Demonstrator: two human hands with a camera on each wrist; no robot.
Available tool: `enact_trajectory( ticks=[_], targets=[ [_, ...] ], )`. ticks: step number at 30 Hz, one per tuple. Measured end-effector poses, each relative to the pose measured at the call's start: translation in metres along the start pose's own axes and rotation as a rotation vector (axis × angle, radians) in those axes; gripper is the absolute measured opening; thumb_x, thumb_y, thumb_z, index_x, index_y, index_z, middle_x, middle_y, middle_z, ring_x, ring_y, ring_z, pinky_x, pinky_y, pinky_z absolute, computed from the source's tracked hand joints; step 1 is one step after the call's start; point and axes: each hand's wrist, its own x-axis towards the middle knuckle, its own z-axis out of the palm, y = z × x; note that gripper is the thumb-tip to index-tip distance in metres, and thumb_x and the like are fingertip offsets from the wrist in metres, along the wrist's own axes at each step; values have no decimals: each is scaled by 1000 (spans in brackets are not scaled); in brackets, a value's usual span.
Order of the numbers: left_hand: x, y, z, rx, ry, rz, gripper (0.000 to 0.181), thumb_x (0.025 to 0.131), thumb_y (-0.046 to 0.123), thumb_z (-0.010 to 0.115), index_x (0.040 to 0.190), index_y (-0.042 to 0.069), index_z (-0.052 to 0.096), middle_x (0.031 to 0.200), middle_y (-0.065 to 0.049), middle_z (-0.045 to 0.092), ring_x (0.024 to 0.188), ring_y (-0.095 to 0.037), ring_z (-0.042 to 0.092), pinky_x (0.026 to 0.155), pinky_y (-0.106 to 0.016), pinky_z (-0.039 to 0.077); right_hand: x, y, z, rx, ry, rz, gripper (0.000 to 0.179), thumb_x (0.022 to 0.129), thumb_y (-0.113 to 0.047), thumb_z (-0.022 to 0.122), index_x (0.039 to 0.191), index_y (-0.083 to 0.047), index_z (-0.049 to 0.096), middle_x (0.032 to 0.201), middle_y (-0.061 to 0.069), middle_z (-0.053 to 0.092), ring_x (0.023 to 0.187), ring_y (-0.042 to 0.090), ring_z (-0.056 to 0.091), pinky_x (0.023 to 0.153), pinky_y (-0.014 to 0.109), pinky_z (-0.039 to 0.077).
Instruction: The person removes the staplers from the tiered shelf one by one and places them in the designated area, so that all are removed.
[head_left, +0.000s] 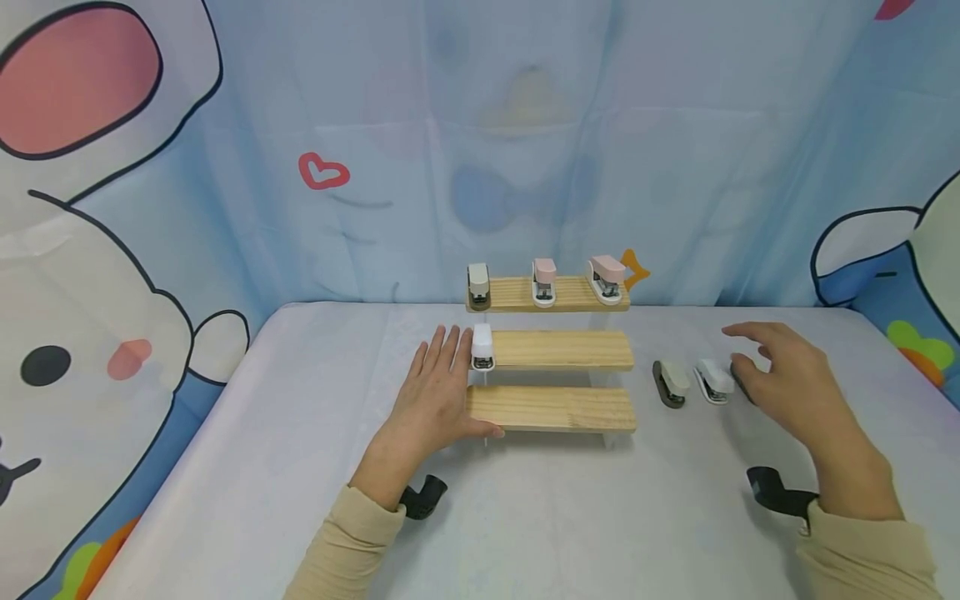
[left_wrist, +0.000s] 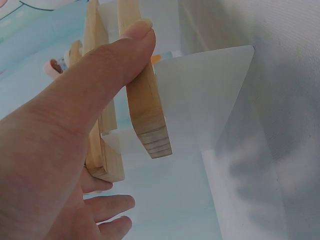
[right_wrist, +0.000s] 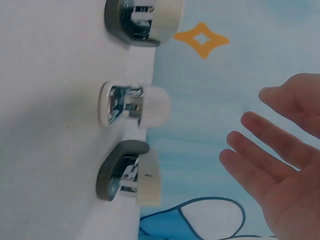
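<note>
My left hand lies along the left end of a three-tier wooden shelf, fingers straight. In the left wrist view its thumb presses against the front of the lowest board. A white mini stapler stands on the middle board, right beside the left fingertips. My right hand hovers over the right of the table, holding nothing, thumb and fingers apart. Below it, a stapler with dark grey base and cream top is mostly hidden in the head view. Left of it stand a white stapler and another cream-and-grey stapler.
On the top board stand a cream-and-dark stapler and two pink staplers, one in the middle and one at the right end. Clear side panels support the boards. A printed curtain hangs behind the white table.
</note>
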Motion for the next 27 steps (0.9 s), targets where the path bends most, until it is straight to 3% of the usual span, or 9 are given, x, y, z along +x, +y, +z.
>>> enact_trajectory(
  ticks=[16,27],
  targets=[
    [-1,-1,1,1,11,-3,134,65,69,80,159,3,10,166,-18,16,155,-33,8,126,-49,13,-2,-42,2,9,51,-88,39,93,-2,63,131,2,56,136,32,50,114,53,52,87,69,48],
    [0,-1,2,3,7,-3,135,65,69,81,159,4,9,166,-18,16,155,-33,8,126,-49,12,-9,-66,2,30,132,-254,41,88,1,69,127,2,59,131,28,56,108,49,57,84,66,50]
  ],
)
